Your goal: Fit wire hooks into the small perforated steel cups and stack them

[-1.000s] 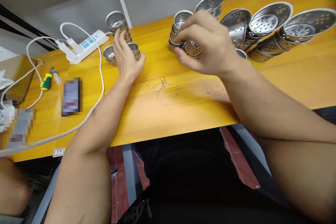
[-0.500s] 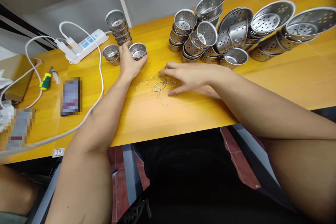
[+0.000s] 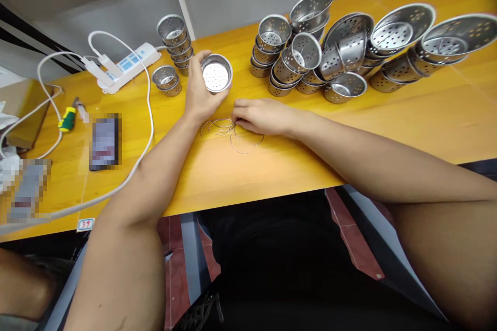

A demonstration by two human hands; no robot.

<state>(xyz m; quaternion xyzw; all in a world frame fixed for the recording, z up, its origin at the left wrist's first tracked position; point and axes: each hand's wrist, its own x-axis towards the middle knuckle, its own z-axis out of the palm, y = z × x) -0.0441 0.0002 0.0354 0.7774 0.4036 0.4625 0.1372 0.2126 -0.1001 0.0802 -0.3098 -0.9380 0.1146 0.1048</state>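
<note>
Since the earlier frame, the left hand (image 3: 200, 94) had tipped the perforated metal cup (image 3: 216, 76) so its inside faced the viewer, and the right hand (image 3: 264, 116) had moved leftward, its fingers drawing together. Now the left hand gripped the cup by its side, just beyond the wires. Closed in a pinch, the right hand met the bent wires (image 3: 222, 119), which lay loosely fanned on the yellow counter (image 3: 279, 165). Left of the cup stood a short stack (image 3: 166, 84), with a taller stack (image 3: 174, 36) behind. Beyond the right hand, more cups (image 3: 274, 36) crowded together, some tilted. Farther left lay a power strip (image 3: 130, 67), a phone (image 3: 104, 142) and a screwdriver (image 3: 67, 119).
</note>
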